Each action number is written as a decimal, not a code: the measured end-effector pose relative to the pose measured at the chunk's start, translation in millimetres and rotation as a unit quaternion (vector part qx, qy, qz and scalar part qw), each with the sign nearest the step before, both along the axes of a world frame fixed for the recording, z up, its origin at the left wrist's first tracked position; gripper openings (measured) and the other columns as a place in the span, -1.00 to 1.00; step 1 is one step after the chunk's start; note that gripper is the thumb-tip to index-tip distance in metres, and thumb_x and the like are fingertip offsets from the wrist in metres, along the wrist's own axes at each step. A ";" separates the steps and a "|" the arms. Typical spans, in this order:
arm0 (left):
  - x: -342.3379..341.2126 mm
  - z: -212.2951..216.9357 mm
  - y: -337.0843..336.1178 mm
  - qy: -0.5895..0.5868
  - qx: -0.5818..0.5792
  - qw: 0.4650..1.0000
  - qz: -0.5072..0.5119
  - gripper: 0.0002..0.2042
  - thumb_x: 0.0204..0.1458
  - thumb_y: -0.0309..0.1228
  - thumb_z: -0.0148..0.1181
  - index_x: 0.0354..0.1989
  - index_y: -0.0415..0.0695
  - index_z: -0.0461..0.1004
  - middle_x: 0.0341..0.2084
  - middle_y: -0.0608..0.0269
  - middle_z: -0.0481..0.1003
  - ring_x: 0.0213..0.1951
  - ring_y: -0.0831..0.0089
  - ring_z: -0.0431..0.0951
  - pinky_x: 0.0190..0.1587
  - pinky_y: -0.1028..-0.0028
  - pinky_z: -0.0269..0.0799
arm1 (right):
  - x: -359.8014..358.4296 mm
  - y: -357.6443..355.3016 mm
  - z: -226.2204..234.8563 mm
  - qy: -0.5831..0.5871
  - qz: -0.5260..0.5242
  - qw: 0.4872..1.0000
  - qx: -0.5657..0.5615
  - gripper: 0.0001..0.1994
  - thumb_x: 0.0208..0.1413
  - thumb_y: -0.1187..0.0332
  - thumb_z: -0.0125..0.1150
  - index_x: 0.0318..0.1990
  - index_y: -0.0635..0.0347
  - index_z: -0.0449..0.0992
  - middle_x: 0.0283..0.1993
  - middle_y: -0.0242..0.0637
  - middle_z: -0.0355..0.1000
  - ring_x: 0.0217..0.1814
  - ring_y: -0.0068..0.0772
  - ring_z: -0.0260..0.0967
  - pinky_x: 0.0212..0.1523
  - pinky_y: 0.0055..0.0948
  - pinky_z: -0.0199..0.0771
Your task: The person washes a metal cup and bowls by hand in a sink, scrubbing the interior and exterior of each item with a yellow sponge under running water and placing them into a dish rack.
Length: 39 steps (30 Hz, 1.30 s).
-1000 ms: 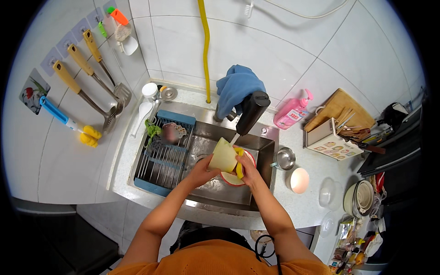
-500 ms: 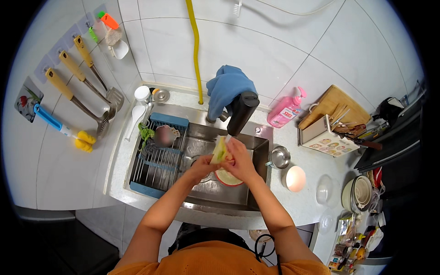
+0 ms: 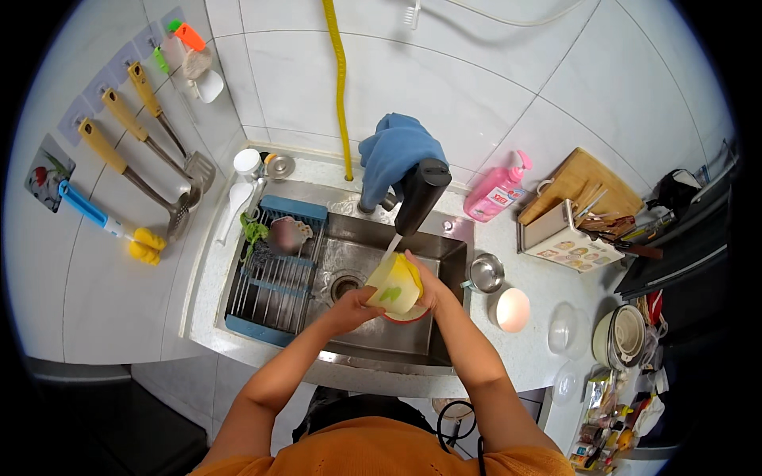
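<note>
A pale yellow bowl (image 3: 389, 280) with a green leaf-like mark is tilted over the sink, held between both my hands. My left hand (image 3: 351, 308) grips its lower left side, and my right hand (image 3: 427, 287) has hold of its right rim. Water runs from the black faucet (image 3: 421, 194) onto the bowl's upper part. Beneath it sits another dish with a red rim (image 3: 409, 316), mostly hidden by the bowl. The steel sink (image 3: 381, 346) surrounds them, its drain (image 3: 347, 287) just left of the bowl.
A blue-ended drying rack (image 3: 270, 289) spans the sink's left side, holding leafy greens (image 3: 254, 230) and a dark pinkish item. A blue cloth (image 3: 399, 151) drapes over the faucet. Right of the sink are a pink soap bottle (image 3: 494, 194), a steel cup (image 3: 485, 272) and a pale pink bowl (image 3: 510, 309).
The bowl has been turned and shifted down and right, so more of its outside shows. My right hand has moved from above it to its right rim. The drain has come into sight.
</note>
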<state>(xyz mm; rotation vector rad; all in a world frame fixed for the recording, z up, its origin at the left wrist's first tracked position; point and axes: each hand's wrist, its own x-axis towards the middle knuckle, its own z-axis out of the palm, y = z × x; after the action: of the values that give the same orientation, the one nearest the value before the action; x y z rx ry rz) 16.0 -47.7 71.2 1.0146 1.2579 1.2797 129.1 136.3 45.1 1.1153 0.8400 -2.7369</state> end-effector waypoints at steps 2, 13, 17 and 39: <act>-1.2 -1.0 0.4 0.028 -0.002 1.000 -0.004 -0.69 -0.07 -0.43 0.16 -0.12 -0.24 0.40 -0.30 0.33 0.44 -0.24 0.61 0.38 -0.16 0.56 0.27 | 1.6 -5.2 -6.7 0.014 -0.029 0.999 -0.040 -0.49 0.04 -0.14 -0.07 -0.13 0.14 0.40 -0.19 -0.27 0.42 -0.22 -0.37 0.41 -0.23 -0.40 0.46; -5.9 15.5 14.7 -0.112 -0.076 0.991 0.014 -0.62 -0.07 -0.42 0.15 -0.06 -0.29 0.32 -0.24 0.25 0.43 -0.20 0.54 0.41 -0.12 0.55 0.29 | -6.1 -14.4 18.0 -0.029 0.056 0.923 0.380 -0.56 0.13 0.06 -0.10 0.01 0.21 0.30 -0.08 -0.22 0.38 -0.12 -0.35 0.37 -0.12 -0.44 0.36; -8.7 5.7 14.2 -0.107 -0.078 0.991 0.017 -0.66 -0.09 -0.49 0.14 -0.10 -0.31 0.35 -0.27 0.28 0.44 -0.24 0.55 0.41 -0.14 0.56 0.30 | -11.2 -47.1 53.0 0.094 0.039 0.576 0.811 -0.59 0.10 0.29 -0.12 0.11 0.20 0.19 0.02 -0.05 0.29 0.01 -0.16 0.27 0.03 -0.39 0.21; 6.6 -21.2 26.2 -0.651 0.110 0.736 0.150 -0.58 0.11 -0.27 -0.10 0.10 -0.21 0.15 0.07 0.14 0.24 0.12 0.29 0.21 0.19 0.30 0.04 | -8.2 -51.4 -15.8 0.007 -0.079 0.576 0.814 -0.55 0.10 0.30 -0.12 0.11 0.37 0.08 0.15 0.02 0.06 0.19 0.06 0.00 0.19 -0.18 -0.02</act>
<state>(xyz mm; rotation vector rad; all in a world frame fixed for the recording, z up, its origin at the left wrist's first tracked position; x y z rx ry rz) 22.5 -21.5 50.0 -0.1347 0.1292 1.8625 120.9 85.0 29.3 1.0364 3.5061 -1.2142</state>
